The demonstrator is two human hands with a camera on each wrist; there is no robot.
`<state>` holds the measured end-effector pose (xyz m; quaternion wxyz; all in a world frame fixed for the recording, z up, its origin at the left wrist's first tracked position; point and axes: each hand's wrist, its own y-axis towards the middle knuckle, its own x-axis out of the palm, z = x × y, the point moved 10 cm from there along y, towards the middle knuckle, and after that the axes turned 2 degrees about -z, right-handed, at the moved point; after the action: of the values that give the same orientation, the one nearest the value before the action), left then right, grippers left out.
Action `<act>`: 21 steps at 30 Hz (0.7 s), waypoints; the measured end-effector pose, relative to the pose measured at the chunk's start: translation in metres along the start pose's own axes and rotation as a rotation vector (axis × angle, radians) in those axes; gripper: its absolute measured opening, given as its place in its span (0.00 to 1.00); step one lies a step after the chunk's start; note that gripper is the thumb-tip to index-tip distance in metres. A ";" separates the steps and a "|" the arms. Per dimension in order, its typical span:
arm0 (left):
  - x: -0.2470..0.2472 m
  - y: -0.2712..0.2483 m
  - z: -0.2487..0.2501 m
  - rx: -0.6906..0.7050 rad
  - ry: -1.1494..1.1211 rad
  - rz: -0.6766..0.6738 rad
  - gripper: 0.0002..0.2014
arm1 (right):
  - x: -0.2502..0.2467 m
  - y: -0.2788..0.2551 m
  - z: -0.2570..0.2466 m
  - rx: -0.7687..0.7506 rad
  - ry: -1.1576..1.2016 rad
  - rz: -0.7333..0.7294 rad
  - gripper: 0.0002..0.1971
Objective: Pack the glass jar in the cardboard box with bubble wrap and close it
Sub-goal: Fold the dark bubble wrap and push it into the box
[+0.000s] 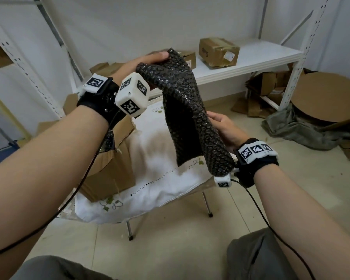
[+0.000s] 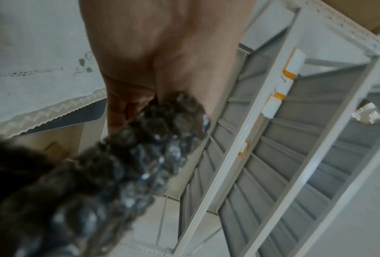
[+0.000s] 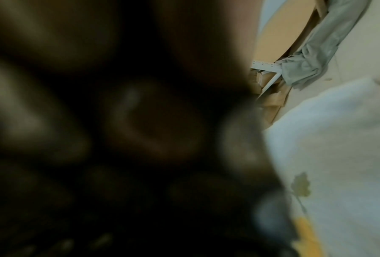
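A sheet of dark bubble wrap [image 1: 188, 110] hangs in the air above the small table [image 1: 156, 178], folded over itself. My left hand [image 1: 148, 61] pinches its top edge, seen close up as blurred bubble wrap [image 2: 154, 142] under the left hand [image 2: 154, 57] in the left wrist view. My right hand [image 1: 224, 126] grips the sheet's lower right side. In the right wrist view the bubble wrap [image 3: 118, 130] fills most of the picture as a dark blur. An open cardboard box [image 1: 109, 162] stands on the table's left part, behind my left forearm. No glass jar is visible.
A white embroidered cloth [image 1: 162, 154] covers the table. Behind it a white metal shelf [image 1: 251, 59] carries taped cardboard boxes [image 1: 218, 52]. Flattened cardboard and a round board [image 1: 327, 98] with grey cloth [image 1: 299, 130] lie on the floor at right.
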<state>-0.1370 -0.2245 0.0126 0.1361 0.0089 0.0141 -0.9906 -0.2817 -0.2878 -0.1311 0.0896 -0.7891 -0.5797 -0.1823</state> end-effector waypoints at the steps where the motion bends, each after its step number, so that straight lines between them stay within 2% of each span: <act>1: -0.001 -0.002 -0.002 0.017 -0.071 0.004 0.15 | -0.002 0.000 -0.001 -0.011 0.027 0.006 0.11; 3: -0.006 0.000 -0.008 0.036 -0.278 0.058 0.23 | -0.006 0.001 -0.005 -0.039 0.027 0.041 0.10; 5: -0.018 0.000 -0.019 0.023 -0.446 0.237 0.33 | -0.015 0.004 -0.006 -0.075 0.046 0.108 0.09; 7: -0.020 0.000 -0.031 -0.027 -0.357 0.323 0.39 | -0.027 0.008 -0.005 -0.106 0.097 0.187 0.11; 9: -0.007 -0.004 -0.045 -0.121 -0.155 0.298 0.41 | -0.036 0.008 -0.001 -0.105 0.139 0.249 0.17; 10: 0.001 -0.003 -0.052 -0.163 -0.060 0.260 0.40 | -0.038 0.009 0.001 -0.101 0.149 0.270 0.19; 12: 0.019 -0.003 -0.065 -0.208 0.121 0.185 0.31 | -0.037 0.010 0.003 -0.093 0.146 0.278 0.20; 13: 0.024 -0.001 -0.071 -0.208 0.195 0.181 0.25 | -0.035 0.010 0.003 -0.090 0.147 0.270 0.20; 15: 0.024 0.004 -0.080 -0.173 0.244 0.255 0.15 | -0.032 0.011 0.003 -0.081 0.147 0.255 0.21; 17: 0.017 0.006 -0.088 -0.139 0.164 0.355 0.16 | -0.029 0.012 0.004 -0.052 0.140 0.250 0.23; 21: 0.026 0.006 -0.094 -0.099 0.075 0.336 0.17 | -0.016 0.013 0.008 0.009 0.155 0.165 0.24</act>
<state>-0.1593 -0.2346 -0.0825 0.2992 0.0415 0.0664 -0.9510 -0.2725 -0.3030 -0.1434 0.1522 -0.8173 -0.5049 -0.2322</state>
